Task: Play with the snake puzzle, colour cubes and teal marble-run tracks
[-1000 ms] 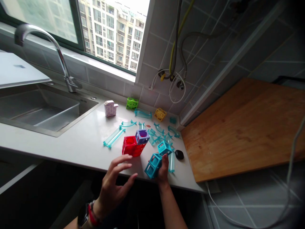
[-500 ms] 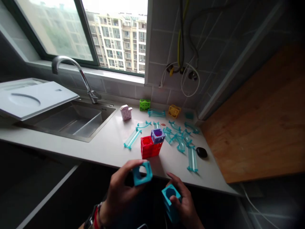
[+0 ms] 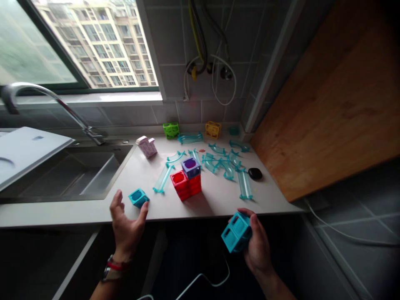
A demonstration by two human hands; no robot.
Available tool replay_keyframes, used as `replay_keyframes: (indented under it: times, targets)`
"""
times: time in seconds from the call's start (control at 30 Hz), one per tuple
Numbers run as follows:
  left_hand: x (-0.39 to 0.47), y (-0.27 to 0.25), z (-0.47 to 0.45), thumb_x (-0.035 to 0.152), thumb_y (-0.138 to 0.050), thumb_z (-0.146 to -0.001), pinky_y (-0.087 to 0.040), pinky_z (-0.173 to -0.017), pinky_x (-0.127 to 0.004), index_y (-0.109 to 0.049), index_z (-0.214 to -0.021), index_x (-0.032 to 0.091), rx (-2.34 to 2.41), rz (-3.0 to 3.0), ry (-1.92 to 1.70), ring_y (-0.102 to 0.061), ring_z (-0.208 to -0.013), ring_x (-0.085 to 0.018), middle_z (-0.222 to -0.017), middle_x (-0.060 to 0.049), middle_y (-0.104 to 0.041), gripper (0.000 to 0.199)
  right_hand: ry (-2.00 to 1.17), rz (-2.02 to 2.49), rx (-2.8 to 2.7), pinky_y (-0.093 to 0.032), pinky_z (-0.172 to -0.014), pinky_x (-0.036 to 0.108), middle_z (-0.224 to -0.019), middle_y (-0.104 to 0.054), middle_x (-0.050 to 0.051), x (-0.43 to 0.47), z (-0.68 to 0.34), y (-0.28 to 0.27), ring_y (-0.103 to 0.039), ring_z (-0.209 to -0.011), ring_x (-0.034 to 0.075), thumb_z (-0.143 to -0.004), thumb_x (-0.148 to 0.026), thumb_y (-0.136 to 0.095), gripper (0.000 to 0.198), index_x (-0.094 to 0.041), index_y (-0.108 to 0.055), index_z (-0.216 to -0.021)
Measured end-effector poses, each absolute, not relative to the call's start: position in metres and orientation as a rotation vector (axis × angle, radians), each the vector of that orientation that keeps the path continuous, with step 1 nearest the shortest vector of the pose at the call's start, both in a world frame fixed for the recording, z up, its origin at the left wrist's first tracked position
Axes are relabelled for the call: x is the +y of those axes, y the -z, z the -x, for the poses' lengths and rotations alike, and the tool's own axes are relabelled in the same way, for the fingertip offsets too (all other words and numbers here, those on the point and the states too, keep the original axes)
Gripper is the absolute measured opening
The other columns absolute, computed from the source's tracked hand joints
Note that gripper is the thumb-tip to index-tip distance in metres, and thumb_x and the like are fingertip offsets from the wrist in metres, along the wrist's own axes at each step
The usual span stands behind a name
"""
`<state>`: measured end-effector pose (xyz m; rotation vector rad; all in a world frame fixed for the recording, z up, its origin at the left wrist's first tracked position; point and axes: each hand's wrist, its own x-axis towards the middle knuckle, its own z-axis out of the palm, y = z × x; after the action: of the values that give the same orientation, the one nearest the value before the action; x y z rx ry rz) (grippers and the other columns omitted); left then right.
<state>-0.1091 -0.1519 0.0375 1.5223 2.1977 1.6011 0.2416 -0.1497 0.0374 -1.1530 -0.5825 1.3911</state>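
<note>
My left hand (image 3: 128, 225) is open, fingers apart, just in front of a single teal cube block (image 3: 138, 198) with a round hole that sits on the counter. In my right hand (image 3: 258, 246) is a stack of teal cube blocks (image 3: 236, 232), held past the counter's front edge with its windowed side showing. Between the hands, further back, stand joined red cube blocks (image 3: 186, 186). A purple cube block (image 3: 191, 167) rests on top of them at the back right.
Clear teal track pieces (image 3: 226, 168) lie scattered behind the red blocks. Near the wall are green blocks (image 3: 171, 130), yellow blocks (image 3: 213, 130) and a pinkish box (image 3: 146, 147). A black oval object (image 3: 255, 173) lies at right. The sink (image 3: 93, 171) is left; a wooden panel (image 3: 328, 104) bounds the right.
My left hand has let go of the single teal block, which now sits on the counter at left. My right hand has turned its teal stack. The view has shifted right.
</note>
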Motion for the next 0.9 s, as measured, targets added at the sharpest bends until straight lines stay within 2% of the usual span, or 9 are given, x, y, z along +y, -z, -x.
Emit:
replay_keyframes:
  times: [0.1, 0.13, 0.2, 0.23, 0.33, 0.43, 0.6, 0.73, 0.9]
  targets:
    - [-0.188, -0.044, 0.032, 0.028, -0.079, -0.085, -0.044, -0.118, -0.053, -0.053, -0.143, 0.035, 1.758, -1.726, -1.556, -0.055, -0.138, -0.034, -0.146, -0.009, -0.057, 0.063, -1.395, 1.119, -0.592, -0.055, -0.061, 0.031, -0.085, -0.075, 0.005, -0.151, -0.232, -0.044, -0.067, -0.067, 0.021, -0.095, -0.067, -0.057, 0.050, -0.023, -0.068, -0.116]
    - [-0.199, -0.044, 0.006, 0.030, -0.080, -0.084, -0.049, -0.112, -0.049, -0.053, -0.143, 0.036, 1.565, -1.762, -1.300, -0.059, -0.133, -0.034, -0.143, -0.009, -0.061, 0.065, -1.407, 1.103, -0.604, -0.055, -0.062, 0.031, -0.084, -0.074, 0.004, -0.154, -0.228, -0.046, -0.066, -0.066, 0.020, -0.096, -0.066, -0.056, 0.049, -0.023, -0.068, -0.116]
    - [-0.215, -0.044, -0.040, 0.038, -0.092, -0.070, -0.055, -0.104, -0.047, -0.038, -0.156, 0.034, 1.297, -1.655, -0.980, -0.060, -0.131, -0.038, -0.149, -0.014, -0.057, 0.102, -1.433, 1.086, -0.672, -0.053, -0.062, 0.030, -0.082, -0.072, 0.004, -0.162, -0.222, -0.051, -0.064, -0.066, 0.019, -0.096, -0.065, -0.056, 0.048, -0.022, -0.069, -0.112]
    - [-0.219, -0.044, -0.059, 0.039, -0.090, -0.073, -0.056, -0.101, -0.046, -0.035, -0.157, 0.034, 1.232, -1.584, -0.906, -0.064, -0.125, -0.037, -0.145, -0.014, -0.060, 0.101, -1.439, 1.092, -0.732, -0.051, -0.061, 0.028, -0.080, -0.070, 0.003, -0.167, -0.220, -0.053, -0.062, -0.065, 0.018, -0.096, -0.064, -0.058, 0.047, -0.021, -0.071, -0.109]
    - [-0.220, -0.045, -0.088, 0.034, -0.068, -0.091, -0.058, -0.082, -0.036, -0.039, -0.153, 0.031, 1.160, -1.448, -0.806, -0.071, -0.093, -0.027, -0.111, -0.008, -0.073, 0.068, -1.404, 1.133, -0.924, -0.045, -0.058, 0.025, -0.073, -0.064, 0.000, -0.173, -0.225, -0.062, -0.055, -0.062, 0.014, -0.095, -0.060, -0.061, 0.041, -0.020, -0.072, -0.098]
    - [-0.217, -0.048, -0.083, 0.032, -0.067, -0.088, -0.053, -0.067, -0.029, -0.055, -0.136, 0.030, 1.053, -1.479, -0.729, -0.065, -0.073, -0.021, -0.087, -0.002, -0.070, 0.050, -1.174, 1.133, -0.937, -0.045, -0.060, 0.025, -0.076, -0.063, 0.001, -0.153, -0.255, -0.066, -0.055, -0.064, 0.015, -0.099, -0.059, -0.054, 0.042, -0.021, -0.070, -0.098]
    - [-0.223, -0.047, -0.041, 0.035, -0.069, -0.086, -0.058, -0.079, -0.033, -0.064, -0.127, 0.031, 1.169, -1.452, -0.792, -0.071, -0.087, -0.026, -0.104, -0.007, -0.074, 0.042, -0.328, 1.372, -1.245, -0.054, -0.078, 0.034, -0.102, -0.068, 0.009, -0.073, -0.332, -0.050, -0.065, -0.088, 0.021, -0.105, -0.059, -0.040, 0.047, -0.020, -0.063, -0.116]
    - [-0.219, -0.060, 0.009, 0.042, -0.077, -0.082, -0.062, -0.086, -0.036, -0.066, -0.124, 0.031, 1.436, -1.471, -1.021, -0.073, -0.101, -0.030, -0.118, -0.008, -0.073, 0.044, -0.292, 1.419, -1.403, -0.055, -0.091, 0.044, -0.104, -0.069, 0.012, -0.033, -0.359, -0.025, -0.067, -0.098, 0.027, -0.095, -0.068, -0.055, 0.053, -0.020, -0.068, -0.112]
    - [-0.174, -0.110, 0.091, 0.047, -0.086, -0.072, -0.062, -0.092, -0.045, -0.064, -0.122, 0.029, 1.883, -1.385, -1.453, -0.075, -0.094, -0.029, -0.105, -0.003, -0.075, 0.057, -0.244, 1.421, -1.453, -0.049, -0.104, 0.053, -0.114, -0.067, 0.016, -0.029, -0.358, -0.006, -0.063, -0.110, 0.031, -0.096, -0.067, -0.055, 0.054, -0.019, -0.070, -0.116]
